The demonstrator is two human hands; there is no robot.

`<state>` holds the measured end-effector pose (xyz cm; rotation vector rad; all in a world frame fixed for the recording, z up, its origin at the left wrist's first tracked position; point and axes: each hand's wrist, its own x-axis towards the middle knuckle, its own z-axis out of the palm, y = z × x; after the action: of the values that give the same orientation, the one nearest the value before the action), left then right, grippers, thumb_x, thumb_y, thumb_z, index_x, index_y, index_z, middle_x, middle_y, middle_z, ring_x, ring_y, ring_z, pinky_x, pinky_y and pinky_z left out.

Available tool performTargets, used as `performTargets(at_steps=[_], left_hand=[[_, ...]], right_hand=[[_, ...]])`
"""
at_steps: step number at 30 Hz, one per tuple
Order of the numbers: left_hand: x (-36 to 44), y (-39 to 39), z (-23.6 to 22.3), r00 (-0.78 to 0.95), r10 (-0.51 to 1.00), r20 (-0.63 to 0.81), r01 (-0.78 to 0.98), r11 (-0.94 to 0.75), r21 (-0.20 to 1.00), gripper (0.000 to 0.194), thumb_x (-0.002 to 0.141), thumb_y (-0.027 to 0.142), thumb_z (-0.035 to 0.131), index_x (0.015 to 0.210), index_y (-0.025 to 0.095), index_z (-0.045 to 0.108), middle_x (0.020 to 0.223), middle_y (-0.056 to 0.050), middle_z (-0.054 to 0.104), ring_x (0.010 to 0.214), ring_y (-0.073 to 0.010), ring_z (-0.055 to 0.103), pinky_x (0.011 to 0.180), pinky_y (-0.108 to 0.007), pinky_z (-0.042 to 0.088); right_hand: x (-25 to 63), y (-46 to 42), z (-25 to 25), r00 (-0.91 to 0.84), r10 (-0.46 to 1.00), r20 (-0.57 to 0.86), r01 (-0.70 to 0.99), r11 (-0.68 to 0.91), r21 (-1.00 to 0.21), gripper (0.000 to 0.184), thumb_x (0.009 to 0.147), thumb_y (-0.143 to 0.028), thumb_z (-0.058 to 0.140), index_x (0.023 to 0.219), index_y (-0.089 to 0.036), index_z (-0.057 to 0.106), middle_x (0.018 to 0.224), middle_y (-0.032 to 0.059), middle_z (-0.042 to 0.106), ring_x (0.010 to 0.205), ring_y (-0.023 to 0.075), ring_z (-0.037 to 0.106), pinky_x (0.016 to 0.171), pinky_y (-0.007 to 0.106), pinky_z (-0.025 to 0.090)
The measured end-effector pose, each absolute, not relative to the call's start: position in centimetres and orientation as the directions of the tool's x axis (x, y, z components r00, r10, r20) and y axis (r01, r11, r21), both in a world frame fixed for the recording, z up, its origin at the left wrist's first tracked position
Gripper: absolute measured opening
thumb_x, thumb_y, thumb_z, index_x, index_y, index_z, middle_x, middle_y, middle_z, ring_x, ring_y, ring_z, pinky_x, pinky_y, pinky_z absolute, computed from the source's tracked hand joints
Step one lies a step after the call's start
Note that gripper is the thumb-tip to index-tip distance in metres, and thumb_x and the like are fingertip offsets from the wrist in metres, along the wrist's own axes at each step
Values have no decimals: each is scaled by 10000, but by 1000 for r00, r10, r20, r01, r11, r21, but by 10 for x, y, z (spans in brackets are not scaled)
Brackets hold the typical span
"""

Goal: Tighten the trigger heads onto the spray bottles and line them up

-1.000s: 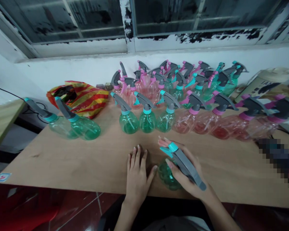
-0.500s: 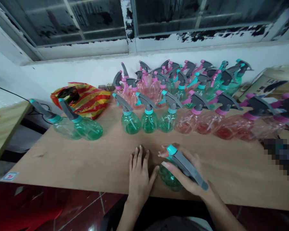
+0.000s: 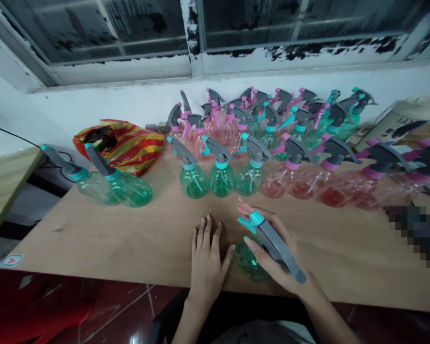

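My left hand (image 3: 208, 258) lies flat on the table, fingers spread, holding nothing. Its thumb points toward a green spray bottle (image 3: 249, 265) close to the table's front edge. Around the neck of that bottle is my right hand (image 3: 283, 258), thumb on the near side and fingertips reaching out past the turquoise trigger. The grey spray head (image 3: 277, 243) covers part of the palm, so the exact grip is partly hidden. Beyond my hands stands a row of spray bottles, with a green one (image 3: 222, 180) and a pink one (image 3: 277, 184) among them.
More spray bottles crowd against the wall behind the row. Two green bottles (image 3: 132, 190) stand at the left, before a red and yellow striped bag (image 3: 136, 148). A pale container (image 3: 394, 122) leans at the back right. A red chair (image 3: 32, 310) is at lower left.
My right fingers have stretched outward, away from the trigger, which now shows more clearly. The left hand and the other bottles have stayed in place.
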<state>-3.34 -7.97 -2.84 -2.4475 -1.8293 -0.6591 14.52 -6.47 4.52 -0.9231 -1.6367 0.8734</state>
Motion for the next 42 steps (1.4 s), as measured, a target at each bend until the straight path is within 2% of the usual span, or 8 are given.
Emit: performTargets(at_steps=[8, 12, 18, 22, 24, 29, 35, 42], left_hand=[[-33, -80, -29, 228, 915, 333, 923, -312, 225, 516, 965, 363, 465, 1401, 91, 418, 1513, -221, 370, 1425, -330, 295, 1117, -554, 299], [-33, -80, -30, 226, 914, 338, 925, -310, 220, 537, 958, 366, 486, 1413, 93, 403, 1512, -218, 373, 1422, -331, 301, 1108, -559, 312], [-33, -80, -31, 237, 906, 351, 925, -320, 203, 504, 958, 362, 479, 1374, 79, 451, 1502, -229, 384, 1419, -336, 306, 1113, -561, 309], [-34, -80, -30, 240, 909, 340, 925, -321, 203, 498, 959, 364, 474, 1368, 80, 456, 1501, -227, 386, 1419, -337, 307, 1114, -562, 308], [-34, -80, -30, 231, 910, 344, 924, -316, 215, 491, 964, 367, 462, 1374, 98, 448, 1501, -216, 392, 1422, -327, 304, 1116, -559, 308], [-34, -80, -30, 227, 906, 356, 917, -323, 236, 495, 970, 377, 448, 1389, 114, 429, 1498, -205, 403, 1423, -312, 306, 1119, -547, 308], [-33, -80, -30, 228, 897, 378, 920, -326, 218, 502, 970, 376, 453, 1389, 99, 435, 1494, -214, 405, 1415, -319, 321, 1117, -547, 307], [-33, -80, -29, 230, 904, 361, 925, -319, 208, 495, 964, 365, 466, 1373, 86, 454, 1492, -225, 403, 1415, -328, 318, 1113, -554, 311]], right_hand=[[146, -65, 51, -219, 890, 400, 229, 446, -865, 518, 846, -114, 541, 1326, -303, 490, 1384, 61, 563, 1295, 243, 518, 1076, 427, 442], [145, -63, 55, -251, 863, 438, 251, 495, -832, 509, 813, -79, 509, 1262, -314, 545, 1259, 49, 647, 1219, 251, 580, 1006, 421, 497], [146, -62, 58, -264, 835, 482, 282, 545, -789, 167, 862, -183, 584, 1009, -252, 625, 984, 42, 707, 1113, 226, 636, 980, 363, 502], [145, -62, 63, -283, 831, 479, 250, 546, -800, 45, 882, -234, 584, 903, -268, 607, 855, 8, 686, 894, 199, 695, 817, 315, 568], [144, -61, 65, -282, 828, 484, 251, 551, -796, 73, 885, -245, 577, 937, -274, 619, 886, 15, 699, 908, 213, 696, 811, 333, 576], [144, -62, 60, -288, 812, 508, 271, 578, -769, 328, 880, -242, 602, 1207, -263, 597, 1162, 47, 703, 1146, 217, 631, 992, 359, 516], [145, -68, 46, -211, 887, 411, 128, 442, -888, 642, 870, -208, 629, 1443, -320, 361, 1434, 68, 524, 1320, 249, 494, 1064, 466, 457], [144, -69, 43, -204, 890, 407, 139, 438, -888, 669, 862, -181, 640, 1445, -360, 365, 1470, 50, 483, 1357, 249, 447, 1103, 494, 406]])
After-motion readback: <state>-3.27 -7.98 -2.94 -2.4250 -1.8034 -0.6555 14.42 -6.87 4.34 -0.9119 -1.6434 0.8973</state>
